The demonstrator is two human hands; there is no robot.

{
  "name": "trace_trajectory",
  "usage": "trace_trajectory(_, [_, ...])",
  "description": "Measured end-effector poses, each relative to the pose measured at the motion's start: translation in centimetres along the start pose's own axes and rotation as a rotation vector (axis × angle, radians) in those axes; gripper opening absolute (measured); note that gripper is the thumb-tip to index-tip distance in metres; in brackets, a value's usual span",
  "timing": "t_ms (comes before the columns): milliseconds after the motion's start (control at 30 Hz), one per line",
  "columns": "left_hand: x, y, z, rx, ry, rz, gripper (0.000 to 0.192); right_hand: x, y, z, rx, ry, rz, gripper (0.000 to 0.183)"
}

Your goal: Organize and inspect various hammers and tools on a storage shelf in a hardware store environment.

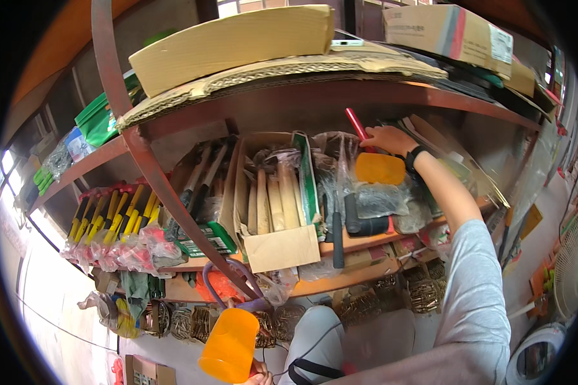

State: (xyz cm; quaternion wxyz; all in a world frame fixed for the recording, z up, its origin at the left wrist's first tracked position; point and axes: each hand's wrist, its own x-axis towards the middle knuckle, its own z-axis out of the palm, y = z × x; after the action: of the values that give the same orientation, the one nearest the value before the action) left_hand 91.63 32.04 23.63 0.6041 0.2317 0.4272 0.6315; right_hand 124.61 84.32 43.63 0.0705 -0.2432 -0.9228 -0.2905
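My right hand [390, 139] reaches onto the middle shelf, its fingers around the red handle [356, 123] of an orange-headed mallet. The mallet's orange head [380, 168] is just below the hand, over plastic-wrapped items [381, 199]. Low in the view, my left hand [261, 376] holds a second orange-headed mallet [229, 344] near its head; most of its handle is hidden. Left of the right hand, an open cardboard box [282, 249] holds wooden handles [285, 197]. Black-headed mallets [368, 225] lie beneath the wrapped items.
A rusty metal shelf post [173, 197] crosses the left side. Yellow-and-black handles [115, 216] stand in a row there. Cardboard [289, 72] covers the upper shelf. Several containers of metal fasteners [200, 323] sit below. A white fan [571, 264] stands at right.
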Motion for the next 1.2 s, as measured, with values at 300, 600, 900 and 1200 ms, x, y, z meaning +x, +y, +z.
trace_trajectory(300, [2.0, 2.9, -0.2, -0.026, 0.044, 0.007, 0.018, 0.7, 0.7, 0.9, -0.177, 0.048, -0.171, 0.018])
trace_trajectory(600, [2.9, 3.1, 1.5, -0.035, 0.019, -0.011, 0.016, -7.3, 0.5, -2.6, -0.232, 0.289, 0.258, 0.039])
trace_trajectory(900, [0.0, 2.9, 1.4, 0.038, 0.049, -0.081, 0.013, -15.9, -14.9, -10.4, 0.226, 0.221, 1.09, 0.026])
trace_trajectory(1200, [1.3, 1.2, 4.3, -0.279, -0.569, 0.003, 0.018, -23.7, -39.6, -12.8, 2.589, 0.589, 1.144, 0.013])
